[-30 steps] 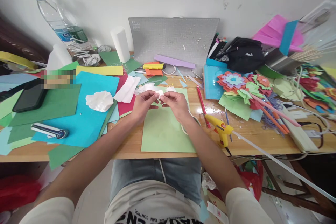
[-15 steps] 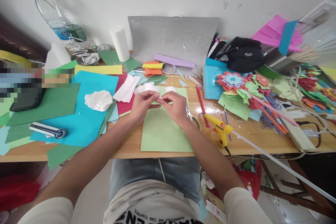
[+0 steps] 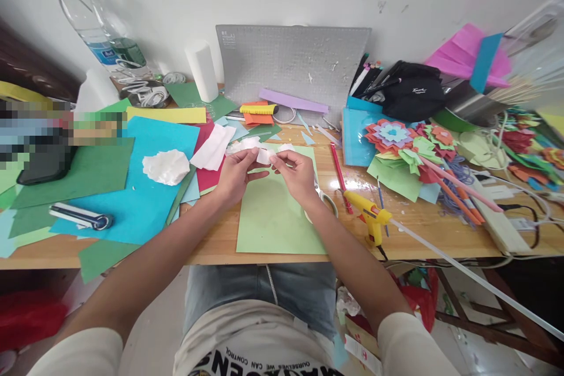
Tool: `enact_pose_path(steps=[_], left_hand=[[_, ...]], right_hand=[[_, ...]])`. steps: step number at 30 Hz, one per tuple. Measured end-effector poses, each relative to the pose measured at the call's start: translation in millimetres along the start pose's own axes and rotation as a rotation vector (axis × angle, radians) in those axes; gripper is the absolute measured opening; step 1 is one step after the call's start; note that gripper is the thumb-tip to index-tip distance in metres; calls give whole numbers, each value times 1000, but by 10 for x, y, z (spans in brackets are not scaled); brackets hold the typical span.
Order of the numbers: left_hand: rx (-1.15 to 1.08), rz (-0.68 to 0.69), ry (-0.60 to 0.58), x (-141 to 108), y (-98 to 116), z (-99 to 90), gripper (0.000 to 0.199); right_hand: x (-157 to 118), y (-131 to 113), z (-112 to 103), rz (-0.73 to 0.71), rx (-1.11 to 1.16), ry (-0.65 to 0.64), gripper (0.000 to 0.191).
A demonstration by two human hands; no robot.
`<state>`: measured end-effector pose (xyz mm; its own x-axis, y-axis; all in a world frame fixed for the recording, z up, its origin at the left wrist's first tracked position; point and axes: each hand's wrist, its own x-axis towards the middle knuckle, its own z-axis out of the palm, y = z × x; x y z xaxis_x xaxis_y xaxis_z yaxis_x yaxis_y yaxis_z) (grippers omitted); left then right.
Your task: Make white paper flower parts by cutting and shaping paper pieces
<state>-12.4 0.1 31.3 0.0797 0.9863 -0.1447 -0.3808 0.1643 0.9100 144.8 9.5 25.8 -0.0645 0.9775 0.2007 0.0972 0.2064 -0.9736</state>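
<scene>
A small piece of white tissue paper [image 3: 264, 156] is stretched between my two hands. My left hand [image 3: 238, 174] pinches one end between thumb and forefinger, and my right hand [image 3: 294, 174] pinches the other. Both are held above a light green sheet of paper [image 3: 277, 220]. Behind my fingers lie more white tissue scraps [image 3: 245, 144], partly hidden. A folded white tissue [image 3: 213, 148] rests left of my left hand, on red paper. Farther left, a crumpled tissue [image 3: 165, 167] sits on a blue sheet [image 3: 145, 214]. Scissors [image 3: 328, 204] lie beside my right wrist, partly covered by it.
To the right are a yellow glue gun [image 3: 368, 214], a red pencil-like stick [image 3: 339, 179] and layered paper flowers [image 3: 390, 134]. A grey cutting mat [image 3: 293, 64] leans on the wall. A box cutter [image 3: 81, 215] lies at left; a white roll [image 3: 201, 72] stands behind.
My hands have moved slightly apart, and more of the white tissue shows between my fingertips. The surrounding things stay where they were.
</scene>
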Motion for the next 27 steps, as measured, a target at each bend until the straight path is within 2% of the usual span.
enact_pose_path(steps=[6, 10, 13, 21, 23, 27], left_hand=[[84, -7, 4, -27, 27, 27, 44], [73, -18, 41, -11, 11, 10, 38], [57, -12, 20, 0, 8, -2, 35], [78, 12, 40, 10, 26, -27, 38], [68, 24, 68, 40, 58, -56, 38], [16, 115, 203, 148, 174, -176, 35]], right_hand=[[-1, 6, 5, 0, -34, 17, 31], [-3, 7, 3, 8, -19, 14, 31], [4, 11, 3, 22, 35, 20, 29], [64, 54, 37, 142, 149, 60, 33], [93, 46, 34, 152, 152, 87, 36], [212, 42, 11, 157, 100, 141, 37]])
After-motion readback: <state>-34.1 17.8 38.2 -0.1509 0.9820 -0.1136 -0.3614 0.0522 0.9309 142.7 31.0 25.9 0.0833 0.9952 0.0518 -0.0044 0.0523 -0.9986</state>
